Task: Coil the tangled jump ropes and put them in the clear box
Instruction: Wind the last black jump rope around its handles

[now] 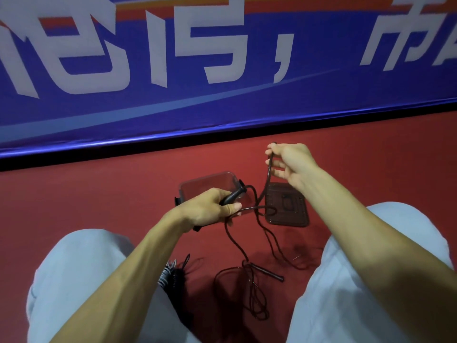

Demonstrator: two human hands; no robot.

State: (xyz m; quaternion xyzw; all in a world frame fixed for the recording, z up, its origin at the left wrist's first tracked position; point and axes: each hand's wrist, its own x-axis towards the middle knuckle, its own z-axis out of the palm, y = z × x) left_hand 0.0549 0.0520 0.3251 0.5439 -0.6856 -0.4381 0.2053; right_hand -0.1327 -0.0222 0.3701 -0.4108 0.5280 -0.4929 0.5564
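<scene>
fingers of the left hand [210, 209] clamp the handle [235, 196]; the right hand [290, 164], farther right, pinches the rope [268, 173], which slopes near-left toward the left hand.

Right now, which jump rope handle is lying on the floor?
The near handle lies loose on the red floor; the far handle is gripped by the left hand.

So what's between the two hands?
Head view: a jump rope spans the gap, pinched by the right hand and running down to the left hand, which grips its handle.
</scene>
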